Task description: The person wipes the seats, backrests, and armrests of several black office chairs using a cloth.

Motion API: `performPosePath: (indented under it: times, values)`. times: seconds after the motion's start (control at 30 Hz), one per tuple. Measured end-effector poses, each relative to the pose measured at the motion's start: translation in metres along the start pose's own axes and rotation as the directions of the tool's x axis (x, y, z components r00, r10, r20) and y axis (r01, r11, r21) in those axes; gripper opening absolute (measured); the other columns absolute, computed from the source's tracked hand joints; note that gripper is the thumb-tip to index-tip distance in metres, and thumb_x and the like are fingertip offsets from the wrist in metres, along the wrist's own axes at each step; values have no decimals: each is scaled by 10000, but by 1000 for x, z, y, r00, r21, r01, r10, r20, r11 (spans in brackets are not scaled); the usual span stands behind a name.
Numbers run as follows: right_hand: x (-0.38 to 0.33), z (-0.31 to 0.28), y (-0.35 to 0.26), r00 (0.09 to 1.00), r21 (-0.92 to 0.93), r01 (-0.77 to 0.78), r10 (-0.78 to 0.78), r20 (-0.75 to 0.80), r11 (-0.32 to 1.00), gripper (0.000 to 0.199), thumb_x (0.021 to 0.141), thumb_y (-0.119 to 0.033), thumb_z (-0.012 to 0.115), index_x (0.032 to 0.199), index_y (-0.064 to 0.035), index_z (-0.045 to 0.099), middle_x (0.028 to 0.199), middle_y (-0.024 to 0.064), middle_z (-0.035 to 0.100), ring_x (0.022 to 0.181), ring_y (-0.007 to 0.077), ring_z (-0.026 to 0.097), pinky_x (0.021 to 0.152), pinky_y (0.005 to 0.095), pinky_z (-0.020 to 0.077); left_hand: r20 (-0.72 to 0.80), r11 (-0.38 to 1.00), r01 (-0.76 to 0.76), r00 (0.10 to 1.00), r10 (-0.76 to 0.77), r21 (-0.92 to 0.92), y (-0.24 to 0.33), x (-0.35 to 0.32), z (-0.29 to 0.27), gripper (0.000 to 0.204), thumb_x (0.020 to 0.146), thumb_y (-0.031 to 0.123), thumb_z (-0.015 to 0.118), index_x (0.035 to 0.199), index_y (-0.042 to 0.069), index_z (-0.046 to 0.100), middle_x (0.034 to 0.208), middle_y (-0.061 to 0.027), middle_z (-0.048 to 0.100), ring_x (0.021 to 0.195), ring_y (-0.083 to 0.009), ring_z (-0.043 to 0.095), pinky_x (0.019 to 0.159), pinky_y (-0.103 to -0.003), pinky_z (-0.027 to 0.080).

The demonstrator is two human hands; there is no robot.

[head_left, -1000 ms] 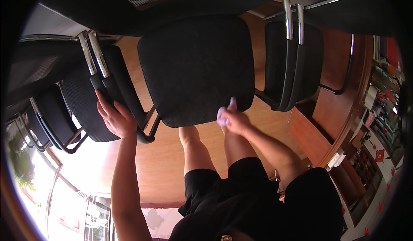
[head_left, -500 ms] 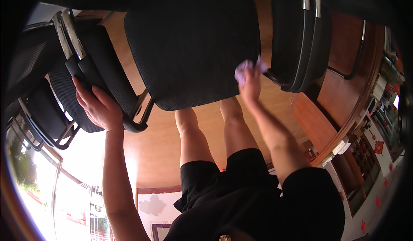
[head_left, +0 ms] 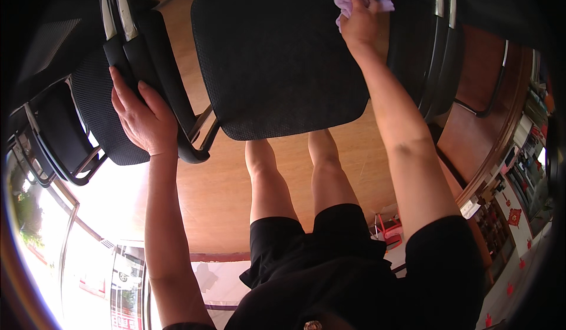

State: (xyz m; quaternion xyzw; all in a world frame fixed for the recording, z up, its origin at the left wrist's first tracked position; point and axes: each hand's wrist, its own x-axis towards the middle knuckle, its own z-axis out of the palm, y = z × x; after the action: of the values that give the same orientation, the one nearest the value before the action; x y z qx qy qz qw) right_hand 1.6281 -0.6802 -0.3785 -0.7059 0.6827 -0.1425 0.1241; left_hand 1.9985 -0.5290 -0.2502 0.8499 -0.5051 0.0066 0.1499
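Observation:
A black chair seat (head_left: 283,65) with a woven texture fills the middle, in front of my legs. My right hand (head_left: 359,28) is closed round a bunched pale purple cloth (head_left: 349,3) at the seat's far right edge. Cloth sticks out on both sides of the fingers. Over on the left, my left hand (head_left: 144,115) lies on the black armrest (head_left: 138,65) with its fingers stretched out and the thumb apart. That armrest has chrome bars at its far end.
Another armrest with chrome bars (head_left: 438,0) stands to the right of the seat. More black chairs (head_left: 59,124) are at the far left. A brown wooden cabinet or desk (head_left: 483,88) is on the right, beside shelves. Tan floor (head_left: 218,212) shows around my legs.
My right hand has moved away from me with the cloth, along the seat's right side toward its far end. My left hand stays on the armrest while the whole view has shifted slightly.

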Motion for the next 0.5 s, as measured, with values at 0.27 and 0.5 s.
performPosePath:
  times: [0.27, 0.5]
  values:
    - [-361, 7, -37, 126, -56, -525, 143, 982, 850, 855, 1000, -552, 474, 1637, -195, 31, 1353, 248, 591, 1118, 365, 650, 929, 413, 504, -19, 1000, 4, 1000, -4, 14, 4, 3, -1, 572, 1029, 331, 464, 1577, 202, 362, 1406, -191, 547, 1138, -410, 633, 913, -487, 520]
    - [-176, -17, -18, 883, 284, 191, -291, 369, 940, 511, 805, 2, 680, 1295, -114, 593, 1290, 123, 610, 1224, 343, 583, 1043, 433, 471, 7, 999, 19, 1000, -19, -27, -3, 2, -9, 608, 1014, 276, 492, 1586, 146, 334, 1391, -241, 523, 1179, -433, 592, 959, -487, 497]
